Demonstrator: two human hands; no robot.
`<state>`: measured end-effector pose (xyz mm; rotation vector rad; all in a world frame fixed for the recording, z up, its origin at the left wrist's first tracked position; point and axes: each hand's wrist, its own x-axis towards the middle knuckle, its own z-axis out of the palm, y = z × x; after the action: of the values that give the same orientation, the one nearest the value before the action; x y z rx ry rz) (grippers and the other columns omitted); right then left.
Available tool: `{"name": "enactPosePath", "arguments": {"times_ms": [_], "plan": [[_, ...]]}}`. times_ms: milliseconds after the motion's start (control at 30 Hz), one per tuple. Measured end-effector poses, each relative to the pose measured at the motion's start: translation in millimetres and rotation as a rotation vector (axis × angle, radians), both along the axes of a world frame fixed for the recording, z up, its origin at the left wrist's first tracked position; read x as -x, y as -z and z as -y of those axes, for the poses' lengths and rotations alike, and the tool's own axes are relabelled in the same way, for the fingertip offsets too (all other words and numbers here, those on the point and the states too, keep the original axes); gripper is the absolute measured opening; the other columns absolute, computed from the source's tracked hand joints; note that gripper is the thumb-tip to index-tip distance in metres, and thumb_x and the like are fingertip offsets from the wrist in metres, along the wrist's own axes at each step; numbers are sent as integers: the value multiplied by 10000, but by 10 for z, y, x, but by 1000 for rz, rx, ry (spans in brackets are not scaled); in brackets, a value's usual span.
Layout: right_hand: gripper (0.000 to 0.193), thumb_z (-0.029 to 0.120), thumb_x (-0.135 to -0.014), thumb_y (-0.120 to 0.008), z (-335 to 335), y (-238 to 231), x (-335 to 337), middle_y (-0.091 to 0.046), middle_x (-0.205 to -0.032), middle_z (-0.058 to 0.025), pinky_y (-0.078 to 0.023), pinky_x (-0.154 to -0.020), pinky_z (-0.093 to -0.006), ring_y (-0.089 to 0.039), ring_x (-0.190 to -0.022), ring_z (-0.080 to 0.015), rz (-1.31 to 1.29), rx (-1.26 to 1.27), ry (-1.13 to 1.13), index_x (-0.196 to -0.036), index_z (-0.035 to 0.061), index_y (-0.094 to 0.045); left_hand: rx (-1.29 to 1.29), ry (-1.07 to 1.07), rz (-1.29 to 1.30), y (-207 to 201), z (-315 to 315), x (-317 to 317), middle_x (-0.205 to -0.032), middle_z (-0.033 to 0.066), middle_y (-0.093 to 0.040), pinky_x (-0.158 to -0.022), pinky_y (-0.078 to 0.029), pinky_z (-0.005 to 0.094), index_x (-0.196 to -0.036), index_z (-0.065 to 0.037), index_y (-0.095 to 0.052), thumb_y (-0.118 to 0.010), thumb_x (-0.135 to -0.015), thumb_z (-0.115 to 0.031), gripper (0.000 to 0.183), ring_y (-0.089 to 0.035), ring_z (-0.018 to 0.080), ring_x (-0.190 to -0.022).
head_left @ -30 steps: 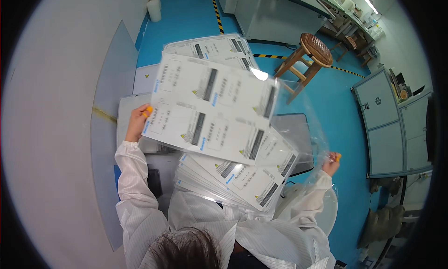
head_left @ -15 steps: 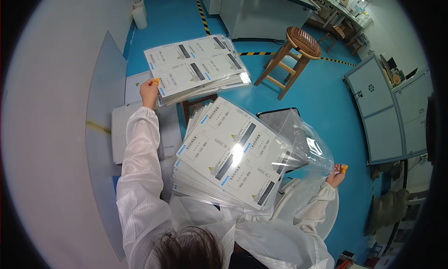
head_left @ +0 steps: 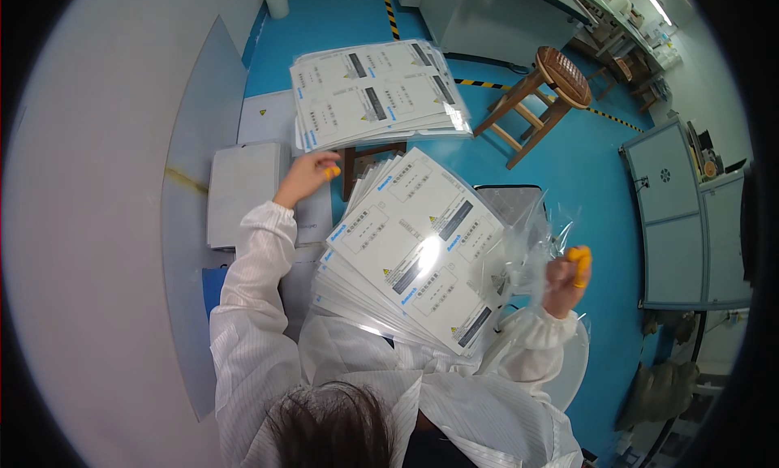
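Note:
A fanned stack of white printed sheets (head_left: 381, 233) with clear film over them lies across my lap, light glaring off its top sheet. Beyond it, a second stack of similar sheets (head_left: 337, 111) rests on a wooden stool (head_left: 350, 176). My left hand (head_left: 312, 176), with an orange finger cot, is just off the near left corner of that far stack, fingers apart and empty. At the right side of the lap stack, my right hand (head_left: 565, 283) is closed on crumpled clear plastic film (head_left: 531, 253). Orange cots cover fingertips on this hand too.
White boxes (head_left: 243, 196) stand left of the lap stack, beside a grey panel (head_left: 195, 225) against the wall. A wooden stool with a brown seat (head_left: 564, 75) stands ahead right. Grey cabinets (head_left: 669, 216) line the right side. A white round bin-like object (head_left: 572, 362) sits by my right forearm.
My left hand has let go of the far stack's corner and drawn back toward me. My right hand has moved in toward the lap stack, and the stretched film has crumpled beside it.

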<state>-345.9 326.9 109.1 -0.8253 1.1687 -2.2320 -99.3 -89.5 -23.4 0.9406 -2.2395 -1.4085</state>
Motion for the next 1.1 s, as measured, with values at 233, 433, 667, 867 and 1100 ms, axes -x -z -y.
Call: {"name": "enactPosePath", "arguments": {"times_ms": [233,433,667,867,1100], "plan": [[192,103,-843,-571,1491,1004,-1186,-596,-728,-44,-432,-568,-239,-527,-598,-118,-325,-774,-459,-979,-26,-612,-4,241,250,-170,-767,-553,-897,173,-660,-716,-480,296,-1032,-4,-638,-578,-809,-93,247,-632,253,-757],[227,120,-811,-621,1722,1105,-1390,-620,-712,-123,-443,-563,-252,-551,-582,-147,-495,-720,-453,-964,-47,-612,154,97,326,-379,-902,-661,-920,222,-633,-719,-484,332,-1009,9,-642,-545,-814,-68,231,-604,357,-757],[293,214,-750,-699,1756,977,-1639,-631,-756,-141,-496,-606,-295,-630,-645,-240,-970,-807,-298,-918,-4,-601,-267,110,154,-504,-961,-576,-907,170,-658,-670,-511,283,-1035,27,-633,-557,-784,7,263,-643,222,-740],[322,237,-697,-736,1794,997,-1862,-613,-756,-155,-486,-570,-344,-611,-642,-306,-1072,-852,-277,-850,-2,-584,-510,100,142,-500,-1100,-565,-920,111,-657,-655,-525,224,-1056,35,-622,-552,-814,12,253,-633,141,-782],[260,167,-708,-729,1743,995,-1546,-601,-752,-152,-478,-575,-338,-601,-648,-302,-833,-924,-76,-841,0,-581,-518,100,150,-517,-1106,-502,-868,85,-652,-622,-495,213,-1030,38,-632,-577,-830,-12,213,-602,109,-720]]}}
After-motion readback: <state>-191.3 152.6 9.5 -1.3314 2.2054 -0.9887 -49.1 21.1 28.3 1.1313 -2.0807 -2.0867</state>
